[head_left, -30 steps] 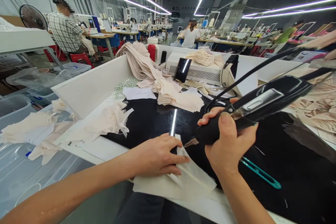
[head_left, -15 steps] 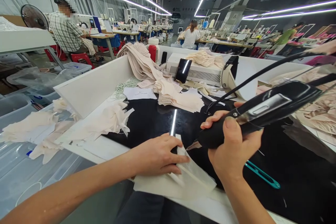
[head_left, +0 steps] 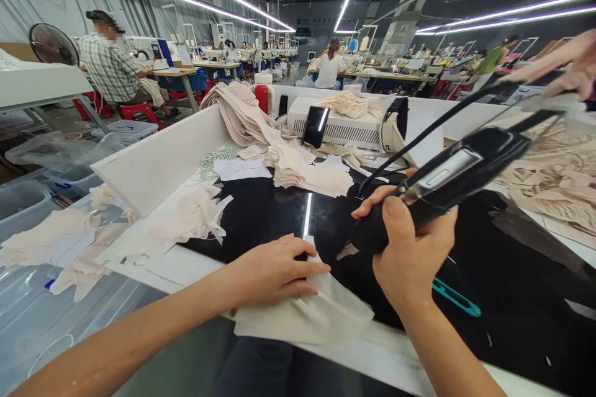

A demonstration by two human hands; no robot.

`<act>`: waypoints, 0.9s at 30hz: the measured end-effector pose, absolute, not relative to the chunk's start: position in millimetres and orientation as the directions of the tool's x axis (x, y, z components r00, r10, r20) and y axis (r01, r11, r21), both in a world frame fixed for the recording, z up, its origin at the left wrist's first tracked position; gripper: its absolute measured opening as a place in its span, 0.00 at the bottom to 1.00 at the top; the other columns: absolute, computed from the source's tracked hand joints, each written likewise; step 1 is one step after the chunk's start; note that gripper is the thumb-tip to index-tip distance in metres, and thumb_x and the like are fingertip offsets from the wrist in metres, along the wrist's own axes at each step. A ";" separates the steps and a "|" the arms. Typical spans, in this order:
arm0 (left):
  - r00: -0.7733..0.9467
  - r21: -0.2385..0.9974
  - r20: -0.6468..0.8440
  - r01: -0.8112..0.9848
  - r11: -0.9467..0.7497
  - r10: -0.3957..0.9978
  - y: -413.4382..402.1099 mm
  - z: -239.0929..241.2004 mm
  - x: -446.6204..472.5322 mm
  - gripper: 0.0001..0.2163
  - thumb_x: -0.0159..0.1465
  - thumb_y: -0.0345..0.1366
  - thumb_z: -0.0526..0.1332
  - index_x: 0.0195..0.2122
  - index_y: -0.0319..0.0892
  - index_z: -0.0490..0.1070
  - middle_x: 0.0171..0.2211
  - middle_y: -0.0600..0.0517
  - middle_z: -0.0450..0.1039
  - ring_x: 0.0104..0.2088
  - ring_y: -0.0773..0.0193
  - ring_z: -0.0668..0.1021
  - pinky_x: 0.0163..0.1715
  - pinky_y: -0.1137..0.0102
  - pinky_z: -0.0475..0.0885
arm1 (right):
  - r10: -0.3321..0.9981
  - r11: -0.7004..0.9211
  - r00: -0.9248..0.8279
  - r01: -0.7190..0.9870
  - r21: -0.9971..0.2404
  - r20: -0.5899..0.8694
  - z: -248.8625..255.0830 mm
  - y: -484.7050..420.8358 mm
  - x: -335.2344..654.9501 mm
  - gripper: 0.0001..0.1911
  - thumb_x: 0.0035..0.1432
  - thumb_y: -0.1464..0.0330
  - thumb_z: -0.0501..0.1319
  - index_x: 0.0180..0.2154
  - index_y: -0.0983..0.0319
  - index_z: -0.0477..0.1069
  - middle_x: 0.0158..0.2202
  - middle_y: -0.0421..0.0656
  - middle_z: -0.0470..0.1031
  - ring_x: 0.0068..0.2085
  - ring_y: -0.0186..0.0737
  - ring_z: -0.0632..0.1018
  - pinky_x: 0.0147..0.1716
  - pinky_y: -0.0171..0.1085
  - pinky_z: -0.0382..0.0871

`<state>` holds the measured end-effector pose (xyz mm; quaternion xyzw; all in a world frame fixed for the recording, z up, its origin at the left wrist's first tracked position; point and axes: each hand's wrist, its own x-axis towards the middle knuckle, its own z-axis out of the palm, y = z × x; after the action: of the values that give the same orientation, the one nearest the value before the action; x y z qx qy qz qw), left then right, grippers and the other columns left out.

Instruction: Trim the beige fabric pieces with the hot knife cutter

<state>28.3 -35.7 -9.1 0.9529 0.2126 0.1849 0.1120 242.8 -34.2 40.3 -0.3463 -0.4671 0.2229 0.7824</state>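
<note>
Your right hand (head_left: 410, 254) has drawn the black cutting tool (head_left: 447, 189) slightly back, grip clamped around its handle. Your left hand (head_left: 274, 273) lies flat, fingers spread, pressing the cream fabric piece (head_left: 321, 313) at the black table (head_left: 512, 298)'s near edge.

Bare black tabletop (head_left: 270, 214) ahead; fabric stack (head_left: 310, 173) blocks beyond.

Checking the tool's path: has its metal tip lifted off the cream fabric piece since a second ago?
Cannot tell; the right hand and black tool keep their place beside the teal clipper.
</note>
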 end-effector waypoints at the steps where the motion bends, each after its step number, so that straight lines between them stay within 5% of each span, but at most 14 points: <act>1: 0.826 0.325 0.290 0.390 -0.862 0.483 -35.9 -7.6 29.4 0.18 0.82 0.43 0.59 0.67 0.44 0.76 0.59 0.42 0.77 0.56 0.53 0.81 0.59 0.60 0.79 | 0.673 0.661 0.449 -0.007 -0.750 0.588 41.7 -34.2 247.7 0.23 0.60 0.56 0.78 0.46 0.55 0.69 0.34 0.33 0.81 0.29 0.38 0.79 0.34 0.42 0.79; 4: 0.771 0.345 0.271 0.482 -0.806 0.577 -36.1 -5.4 37.5 0.16 0.83 0.39 0.56 0.65 0.42 0.76 0.55 0.44 0.80 0.56 0.55 0.81 0.57 0.60 0.80 | 0.677 0.647 0.402 0.075 -0.759 0.617 44.1 -34.3 264.3 0.23 0.60 0.55 0.78 0.48 0.54 0.69 0.39 0.36 0.82 0.34 0.41 0.81 0.41 0.46 0.81; 7: 0.761 0.235 0.324 0.511 -0.827 0.563 -37.4 -6.3 51.6 0.12 0.81 0.38 0.59 0.58 0.39 0.78 0.51 0.44 0.80 0.53 0.52 0.82 0.58 0.56 0.79 | 0.698 0.575 0.386 0.198 -0.793 0.603 41.6 -34.5 281.9 0.25 0.62 0.52 0.76 0.52 0.54 0.70 0.46 0.40 0.83 0.42 0.45 0.83 0.49 0.50 0.79; 13: 0.801 0.204 0.301 0.476 -0.856 0.517 -43.7 -6.8 78.1 0.09 0.75 0.39 0.70 0.49 0.39 0.78 0.49 0.47 0.80 0.52 0.54 0.82 0.57 0.59 0.78 | 0.773 0.454 0.305 0.346 -0.821 0.556 21.7 -36.1 319.3 0.35 0.51 0.46 0.80 0.53 0.54 0.74 0.48 0.44 0.85 0.44 0.52 0.84 0.46 0.53 0.80; 16: 0.810 0.260 0.235 0.480 -0.838 0.537 -43.8 -7.5 84.1 0.08 0.74 0.38 0.72 0.45 0.40 0.77 0.48 0.49 0.79 0.51 0.56 0.82 0.54 0.64 0.78 | 0.817 0.389 0.173 0.540 -0.747 0.550 1.4 -43.1 350.3 0.32 0.53 0.43 0.77 0.51 0.54 0.81 0.44 0.43 0.85 0.45 0.54 0.83 0.50 0.57 0.79; 20: 0.831 0.226 0.215 0.468 -0.854 0.512 -41.1 -12.4 88.1 0.07 0.76 0.36 0.69 0.41 0.41 0.75 0.47 0.49 0.79 0.51 0.58 0.81 0.51 0.67 0.77 | 0.797 0.374 0.107 0.686 -0.624 0.595 -44.4 -52.9 415.4 0.40 0.45 0.37 0.78 0.53 0.52 0.84 0.50 0.49 0.87 0.50 0.65 0.84 0.53 0.65 0.77; 23: 0.867 0.055 0.225 0.444 -0.894 0.444 -38.4 -15.7 91.9 0.07 0.77 0.36 0.67 0.43 0.38 0.74 0.44 0.47 0.79 0.47 0.57 0.82 0.49 0.66 0.77 | 0.803 0.356 0.102 0.709 -0.609 0.587 -88.9 -46.2 464.6 0.36 0.38 0.38 0.81 0.46 0.46 0.88 0.45 0.56 0.88 0.43 0.73 0.85 0.46 0.71 0.74; 27: 0.885 -0.127 0.211 0.446 -0.886 0.415 -35.3 -13.3 95.1 0.08 0.80 0.35 0.60 0.43 0.38 0.73 0.36 0.50 0.77 0.39 0.58 0.82 0.40 0.65 0.76 | 0.693 0.401 0.054 0.800 -0.447 0.719 -133.9 -26.9 490.8 0.35 0.54 0.27 0.58 0.32 0.46 0.85 0.30 0.53 0.83 0.27 0.62 0.84 0.32 0.66 0.76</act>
<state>95.1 -35.3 -13.3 0.9670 0.2227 0.0891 -0.0864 490.8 -26.9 -133.9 -0.5445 -0.6855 -0.0554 0.4801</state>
